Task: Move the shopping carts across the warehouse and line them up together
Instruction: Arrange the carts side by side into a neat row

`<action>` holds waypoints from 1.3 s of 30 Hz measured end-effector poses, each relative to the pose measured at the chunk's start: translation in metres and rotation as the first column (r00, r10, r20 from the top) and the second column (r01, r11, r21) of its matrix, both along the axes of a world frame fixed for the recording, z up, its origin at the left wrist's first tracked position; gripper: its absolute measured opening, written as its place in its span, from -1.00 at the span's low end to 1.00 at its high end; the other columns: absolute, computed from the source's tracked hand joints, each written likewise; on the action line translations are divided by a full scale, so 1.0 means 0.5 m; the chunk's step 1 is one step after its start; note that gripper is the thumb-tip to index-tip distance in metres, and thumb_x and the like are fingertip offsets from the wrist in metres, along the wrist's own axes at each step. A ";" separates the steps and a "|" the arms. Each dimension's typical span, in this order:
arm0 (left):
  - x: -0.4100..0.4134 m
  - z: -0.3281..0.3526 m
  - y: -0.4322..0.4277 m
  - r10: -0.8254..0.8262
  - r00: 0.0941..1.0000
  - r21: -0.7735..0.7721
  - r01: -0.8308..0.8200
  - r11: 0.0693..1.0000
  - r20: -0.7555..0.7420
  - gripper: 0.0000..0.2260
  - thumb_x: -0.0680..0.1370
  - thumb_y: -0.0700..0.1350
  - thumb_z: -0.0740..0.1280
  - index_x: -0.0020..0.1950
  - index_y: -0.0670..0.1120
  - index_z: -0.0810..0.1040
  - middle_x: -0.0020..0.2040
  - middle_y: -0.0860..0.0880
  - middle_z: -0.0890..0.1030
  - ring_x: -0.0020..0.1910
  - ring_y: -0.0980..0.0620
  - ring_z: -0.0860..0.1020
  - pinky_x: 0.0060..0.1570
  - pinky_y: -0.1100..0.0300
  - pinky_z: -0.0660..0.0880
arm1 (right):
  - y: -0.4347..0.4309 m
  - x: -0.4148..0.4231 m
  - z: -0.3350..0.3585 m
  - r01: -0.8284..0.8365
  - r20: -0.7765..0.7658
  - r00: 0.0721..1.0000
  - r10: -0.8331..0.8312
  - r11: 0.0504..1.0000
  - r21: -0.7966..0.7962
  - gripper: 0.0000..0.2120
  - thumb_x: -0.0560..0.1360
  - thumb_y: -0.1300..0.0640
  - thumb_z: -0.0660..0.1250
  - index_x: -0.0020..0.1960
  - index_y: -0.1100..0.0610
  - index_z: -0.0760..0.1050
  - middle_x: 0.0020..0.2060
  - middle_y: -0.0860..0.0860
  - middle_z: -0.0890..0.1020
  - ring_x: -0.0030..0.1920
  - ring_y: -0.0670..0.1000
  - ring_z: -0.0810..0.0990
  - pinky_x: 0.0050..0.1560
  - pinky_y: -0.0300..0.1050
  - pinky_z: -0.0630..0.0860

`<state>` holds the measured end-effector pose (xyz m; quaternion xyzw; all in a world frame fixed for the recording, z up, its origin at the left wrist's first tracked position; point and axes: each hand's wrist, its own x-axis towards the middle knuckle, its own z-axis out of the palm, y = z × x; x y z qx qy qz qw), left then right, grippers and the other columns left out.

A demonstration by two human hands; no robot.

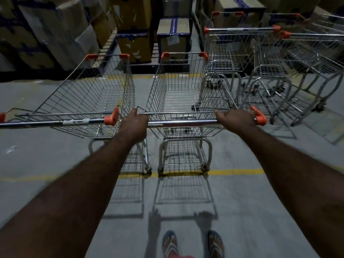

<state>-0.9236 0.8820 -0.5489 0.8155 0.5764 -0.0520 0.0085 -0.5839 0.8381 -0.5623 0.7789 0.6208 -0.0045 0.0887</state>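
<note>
One cart (pixel 186 94) is silver wire (orange-capped handle (pixel 186 124)).

Bare forearms (pixel 83 183), blue flip-flops (pixel 170 244) — pale straps, red garment edge (pixel 183 256)

The scene is dimly lit, with a cold grey cast. Light is thrown from above and ahead, so shadows of the carts (pixel 184 94) are laid on the floor (pixel 55 149) toward its near edge. The boxes (pixel 46 30) at the far left are lost in gloom. Faint glare is seen on the handle (pixel 186 123). The forearms (pixel 80 183) are blurred, and straight lines are bowed near the frame edges.
</note>
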 end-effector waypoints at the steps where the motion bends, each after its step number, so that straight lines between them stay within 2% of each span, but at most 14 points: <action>1: 0.000 0.000 0.000 0.002 1.000 0.000 -0.002 1.000 0.005 -0.79 0.52 -0.30 0.34 0.12 -0.12 0.53 0.26 -0.17 0.59 0.57 -0.20 0.16 0.45 -0.21 0.28 | 0.000 0.001 0.002 0.000 0.000 1.000 0.000 1.000 -0.005 -0.31 0.63 -0.34 -0.20 -0.32 0.07 0.43 -0.22 0.09 0.55 -0.12 0.10 0.49 0.22 0.13 0.27; 7: 0.005 0.001 -0.005 0.010 1.000 0.000 -0.010 1.000 0.022 -0.83 0.52 -0.30 0.35 0.06 -0.11 0.51 0.27 -0.17 0.58 0.58 -0.21 0.14 0.49 -0.23 0.20 | 0.001 0.003 0.001 -0.001 -0.002 1.000 0.001 1.000 0.010 -0.28 0.62 -0.36 -0.22 -0.33 0.07 0.44 -0.31 0.06 0.50 -0.13 0.08 0.47 0.32 0.20 0.23; 10: 0.002 -0.002 0.000 0.003 1.000 -0.012 -0.003 1.000 0.012 -0.84 0.52 -0.28 0.36 0.06 -0.09 0.51 0.26 -0.15 0.58 0.57 -0.20 0.16 0.46 -0.25 0.24 | -0.001 0.007 -0.002 -0.007 -0.014 1.000 0.008 1.000 0.024 -0.28 0.62 -0.35 -0.23 -0.34 0.06 0.45 -0.36 0.02 0.44 -0.12 0.08 0.47 0.39 0.26 0.20; 13: 0.006 0.000 0.006 0.008 1.000 -0.037 -0.008 0.999 -0.009 -0.81 0.51 -0.25 0.37 0.10 -0.09 0.53 0.26 -0.13 0.59 0.57 -0.18 0.16 0.43 -0.25 0.29 | 0.000 0.010 -0.007 0.012 -0.052 0.999 -0.009 0.999 0.051 -0.24 0.62 -0.36 -0.23 -0.31 0.07 0.52 -0.32 0.03 0.50 -0.04 0.09 0.52 0.42 0.30 0.12; 16: 0.020 0.015 0.012 0.040 0.996 -0.130 -0.049 0.990 -0.078 -0.74 0.53 -0.19 0.38 0.22 -0.09 0.53 0.31 -0.11 0.57 0.58 -0.17 0.11 0.44 -0.26 0.26 | -0.001 0.013 -0.011 0.011 -0.078 0.997 -0.004 0.996 0.091 -0.24 0.59 -0.37 -0.22 -0.06 0.03 0.65 -0.13 0.10 0.62 0.09 0.15 0.58 0.37 0.32 0.19; 19: 0.044 0.039 0.016 0.073 0.985 -0.220 -0.107 0.970 -0.155 -0.66 0.56 -0.18 0.35 0.33 -0.08 0.49 0.41 -0.12 0.49 0.59 -0.19 0.07 0.48 -0.29 0.16 | 0.003 0.022 -0.014 0.007 -0.153 0.988 0.008 0.995 0.101 -0.28 0.56 -0.39 -0.18 0.33 -0.03 0.54 0.24 0.14 0.59 0.28 0.18 0.51 0.37 0.36 0.19; 21: 0.068 0.052 0.013 0.053 0.980 -0.255 -0.103 0.961 -0.194 -0.67 0.58 -0.21 0.30 0.34 -0.09 0.49 0.38 -0.11 0.51 0.53 -0.17 0.24 0.47 -0.18 0.22 | 0.011 0.028 -0.015 0.002 -0.199 0.980 0.012 0.998 0.066 -0.20 0.51 -0.43 -0.23 0.41 -0.04 0.48 0.34 0.12 0.55 0.36 0.17 0.47 0.38 0.39 0.14; 23: 0.101 0.063 0.006 0.046 0.985 -0.283 -0.093 0.955 -0.169 -0.71 0.60 -0.23 0.28 0.32 -0.14 0.52 0.25 -0.12 0.58 0.26 -0.10 0.51 0.23 0.06 0.42 | 0.021 0.036 -0.015 -0.027 -0.235 0.972 0.032 0.999 0.022 -0.09 0.43 -0.47 -0.32 0.34 -0.02 0.54 0.33 0.12 0.56 0.36 0.17 0.47 0.38 0.40 0.14; 25: 0.143 0.074 0.000 0.053 0.991 -0.290 -0.087 0.953 -0.123 -0.74 0.61 -0.23 0.28 0.29 -0.17 0.55 0.15 -0.13 0.62 0.08 -0.07 0.59 0.09 0.09 0.53 | 0.032 0.045 -0.014 -0.084 -0.291 0.954 0.069 0.996 -0.039 -0.06 0.42 -0.49 -0.33 0.33 -0.01 0.55 0.36 0.16 0.53 0.39 0.20 0.44 0.41 0.38 0.17; 27: 0.192 0.088 -0.003 0.057 0.996 -0.285 -0.076 0.956 -0.073 -0.73 0.61 -0.22 0.28 0.31 -0.17 0.54 0.18 -0.15 0.62 0.12 -0.10 0.60 0.16 0.03 0.55 | 0.039 0.055 -0.008 -0.150 -0.372 0.921 0.115 0.987 -0.065 -0.09 0.43 -0.52 -0.26 0.32 0.00 0.55 0.37 0.17 0.52 0.38 0.21 0.45 0.40 0.30 0.28; 30: 0.276 0.104 -0.004 0.054 0.998 -0.268 -0.047 0.962 0.017 -0.65 0.58 -0.19 0.35 0.36 -0.17 0.51 0.28 -0.17 0.58 0.22 -0.13 0.56 0.26 -0.03 0.51 | 0.040 0.072 0.012 -0.187 -0.439 0.884 0.163 0.982 -0.011 -0.09 0.40 -0.56 -0.21 0.29 0.01 0.55 0.32 0.16 0.57 0.30 0.19 0.52 0.32 0.24 0.41; 32: 0.330 0.111 -0.002 0.059 0.996 -0.248 -0.041 0.968 0.066 -0.59 0.55 -0.21 0.35 0.41 -0.14 0.48 0.36 -0.18 0.53 0.31 -0.15 0.51 0.31 -0.02 0.46 | 0.042 0.089 0.030 -0.189 -0.420 0.890 0.179 0.982 0.017 -0.17 0.48 -0.51 -0.14 0.42 0.00 0.46 0.40 0.12 0.51 0.38 0.18 0.47 0.35 0.23 0.38; 35: 0.400 0.112 0.011 0.086 0.988 -0.236 -0.054 0.970 0.128 -0.52 0.56 -0.20 0.27 0.49 -0.06 0.39 0.46 -0.15 0.44 0.40 -0.12 0.44 0.36 -0.02 0.41 | 0.043 0.128 0.062 -0.198 -0.416 0.886 0.202 0.979 0.052 -0.20 0.47 -0.51 -0.11 0.42 -0.02 0.45 0.37 0.07 0.54 0.35 0.14 0.50 0.33 0.26 0.38; 39: 0.500 0.119 0.028 0.035 0.982 -0.156 -0.005 0.988 0.184 -0.49 0.63 -0.03 0.26 0.57 -0.04 0.26 0.55 -0.10 0.31 0.51 -0.10 0.29 0.43 -0.12 0.32 | 0.050 0.204 0.106 -0.198 -0.394 0.888 0.236 0.971 0.135 -0.28 0.54 -0.45 -0.01 0.45 0.01 0.42 0.42 0.07 0.49 0.39 0.13 0.46 0.35 0.26 0.35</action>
